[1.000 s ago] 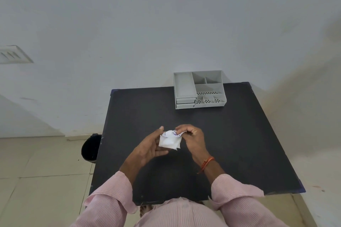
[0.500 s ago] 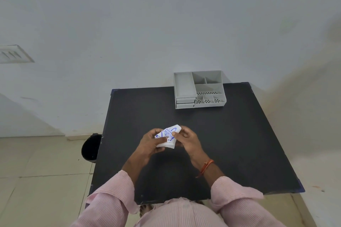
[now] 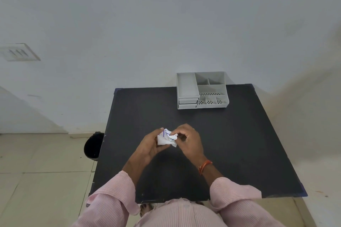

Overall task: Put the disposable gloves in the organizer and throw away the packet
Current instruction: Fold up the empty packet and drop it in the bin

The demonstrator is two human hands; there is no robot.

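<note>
A small white packet [image 3: 167, 139] with blue print is held above the middle of the black table [image 3: 239, 143]. My left hand [image 3: 150, 145] grips its left side, and my right hand [image 3: 188, 141] pinches its crumpled top right corner. The gloves inside it are hidden. The grey organizer [image 3: 202, 90], with several compartments and two small drawers, stands at the table's far edge, well beyond both hands.
A black bin [image 3: 92, 145] stands on the tiled floor by the table's left edge. A pale wall rises right behind the table. A vent [image 3: 17, 52] is set in the wall at far left.
Both hands have kept working the packet between them. Its flat printed face from half a second ago is now crumpled, with the top corner pulled to the right.
</note>
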